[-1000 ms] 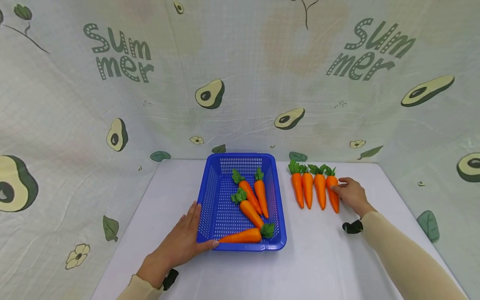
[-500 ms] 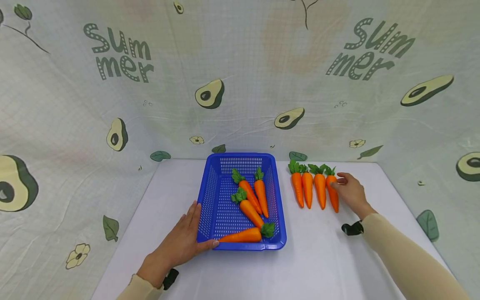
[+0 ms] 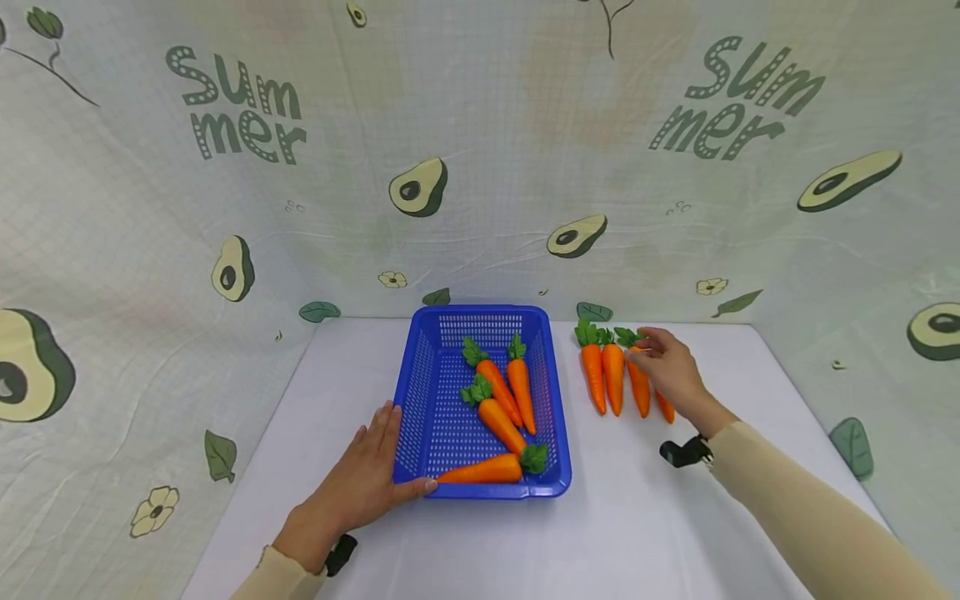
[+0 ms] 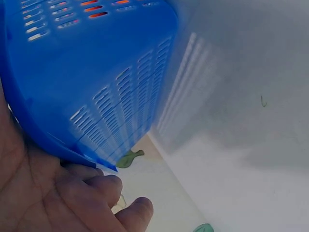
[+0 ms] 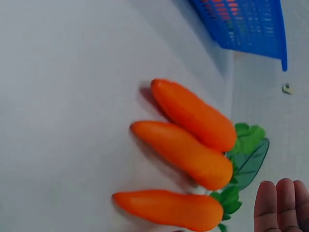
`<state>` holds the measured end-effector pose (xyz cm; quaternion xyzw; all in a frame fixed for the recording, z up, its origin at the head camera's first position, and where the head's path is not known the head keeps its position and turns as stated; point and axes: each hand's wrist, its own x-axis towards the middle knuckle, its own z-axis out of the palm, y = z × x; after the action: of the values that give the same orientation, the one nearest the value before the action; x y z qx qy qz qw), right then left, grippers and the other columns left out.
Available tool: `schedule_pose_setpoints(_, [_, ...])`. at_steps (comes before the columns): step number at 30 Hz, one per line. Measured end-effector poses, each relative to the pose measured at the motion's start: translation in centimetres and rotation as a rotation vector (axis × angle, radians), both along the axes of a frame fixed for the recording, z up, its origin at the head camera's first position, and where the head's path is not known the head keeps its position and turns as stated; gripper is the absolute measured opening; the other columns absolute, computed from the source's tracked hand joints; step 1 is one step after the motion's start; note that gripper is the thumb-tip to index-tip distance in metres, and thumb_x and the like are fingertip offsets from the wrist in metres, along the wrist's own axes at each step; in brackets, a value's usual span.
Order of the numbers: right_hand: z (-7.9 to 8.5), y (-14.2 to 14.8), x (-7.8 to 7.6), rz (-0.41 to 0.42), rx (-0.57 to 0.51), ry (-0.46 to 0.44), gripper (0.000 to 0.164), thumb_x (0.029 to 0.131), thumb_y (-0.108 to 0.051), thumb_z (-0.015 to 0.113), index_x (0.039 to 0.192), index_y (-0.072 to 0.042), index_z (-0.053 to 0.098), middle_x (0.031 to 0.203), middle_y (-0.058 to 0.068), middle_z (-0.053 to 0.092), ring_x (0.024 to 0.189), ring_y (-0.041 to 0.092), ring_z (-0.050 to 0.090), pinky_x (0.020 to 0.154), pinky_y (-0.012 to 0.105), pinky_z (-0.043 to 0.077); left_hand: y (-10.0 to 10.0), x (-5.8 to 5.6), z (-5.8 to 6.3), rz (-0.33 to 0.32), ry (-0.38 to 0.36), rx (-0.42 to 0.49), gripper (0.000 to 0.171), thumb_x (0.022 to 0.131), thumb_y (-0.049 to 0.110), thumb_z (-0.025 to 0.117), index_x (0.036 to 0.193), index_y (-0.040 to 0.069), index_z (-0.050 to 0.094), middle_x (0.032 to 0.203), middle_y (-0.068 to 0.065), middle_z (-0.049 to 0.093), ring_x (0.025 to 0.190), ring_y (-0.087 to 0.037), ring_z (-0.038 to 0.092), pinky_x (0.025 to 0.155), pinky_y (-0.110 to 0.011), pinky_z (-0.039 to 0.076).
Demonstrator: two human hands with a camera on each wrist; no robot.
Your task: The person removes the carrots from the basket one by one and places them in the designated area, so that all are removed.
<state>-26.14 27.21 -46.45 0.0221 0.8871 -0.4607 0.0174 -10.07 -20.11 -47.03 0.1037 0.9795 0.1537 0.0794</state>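
Note:
In the head view my left hand rests against the near left corner of a blue plastic basket. Its fingers lie along the left rim, and the thumb touches the front rim. Several orange carrots with green tops lie inside the basket. My right hand is over the right end of a row of carrots on the table, near the third carrot from the left. It covers most of the rightmost carrot. The right wrist view shows straight fingers beside the leafy tops, with nothing in them.
Two more carrots, a left one and its neighbour, lie side by side right of the basket. The white table ends at a hanging cloth printed with avocados, which also stands at both sides.
My right hand has moved left from beside the rightmost carrot to above it and the third carrot. The carrots in the row look unmoved. My left hand stays at the basket.

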Motion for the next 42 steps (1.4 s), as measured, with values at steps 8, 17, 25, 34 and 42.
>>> schedule_pose_setpoints(8, [3.2, -4.4, 0.5, 0.126, -0.115, 0.008, 0.061, 0.106, -0.026, 0.063, 0.159, -0.004, 0.041, 0.149, 0.024, 0.053, 0.129, 0.042, 0.061, 0.107, 0.05, 0.056, -0.2, -0.1, 0.1, 0.004, 0.006, -0.009, 0.131, 0.085, 0.086, 0.059, 0.168, -0.003, 0.008, 0.176, -0.025, 0.008, 0.162, -0.043, 0.018, 0.129, -0.063, 0.02])
schedule_pose_setpoints(17, [5.2, -10.2, 1.6, 0.381, -0.169, -0.013, 0.049, 0.104, -0.018, 0.068, 0.147, -0.001, 0.055, 0.139, 0.025, 0.062, 0.119, 0.038, 0.068, 0.096, 0.04, 0.063, 0.0, -0.4, 0.1, 0.017, -0.018, 0.007, 0.132, 0.084, 0.084, 0.061, 0.168, -0.002, 0.006, 0.176, -0.024, 0.005, 0.162, -0.042, 0.016, 0.129, -0.062, 0.019])
schedule_pose_setpoints(25, [5.4, -14.3, 1.9, 0.633, -0.031, -0.065, 0.043, 0.101, -0.021, 0.07, 0.141, -0.007, 0.063, 0.132, 0.013, 0.068, 0.117, 0.026, 0.066, 0.098, 0.04, 0.061, 0.2, -0.5, 0.2, 0.018, -0.031, 0.021, 0.132, 0.085, 0.084, 0.062, 0.168, -0.002, 0.006, 0.176, -0.024, 0.004, 0.162, -0.042, 0.016, 0.13, -0.062, 0.019])
schedule_pose_setpoints(34, [5.5, -17.6, 0.1, 0.67, -0.057, -0.191, 0.045, 0.102, -0.017, 0.068, 0.143, -0.004, 0.06, 0.138, 0.022, 0.063, 0.118, 0.037, 0.068, 0.1, 0.049, 0.06, 0.1, -0.4, 0.0, 0.011, -0.019, 0.022, 0.131, 0.085, 0.084, 0.061, 0.168, -0.002, 0.007, 0.176, -0.024, 0.005, 0.163, -0.042, 0.017, 0.129, -0.061, 0.02])
schedule_pose_setpoints(42, [3.9, -19.7, -2.5, 0.558, -0.046, -0.181, 0.047, 0.102, -0.014, 0.067, 0.146, -0.001, 0.057, 0.144, 0.026, 0.059, 0.125, 0.042, 0.064, 0.095, 0.048, 0.062, 0.0, -0.1, -0.3, 0.025, -0.025, 0.031, 0.131, 0.085, 0.084, 0.062, 0.168, -0.001, 0.006, 0.177, -0.023, 0.005, 0.162, -0.042, 0.018, 0.13, -0.061, 0.019])
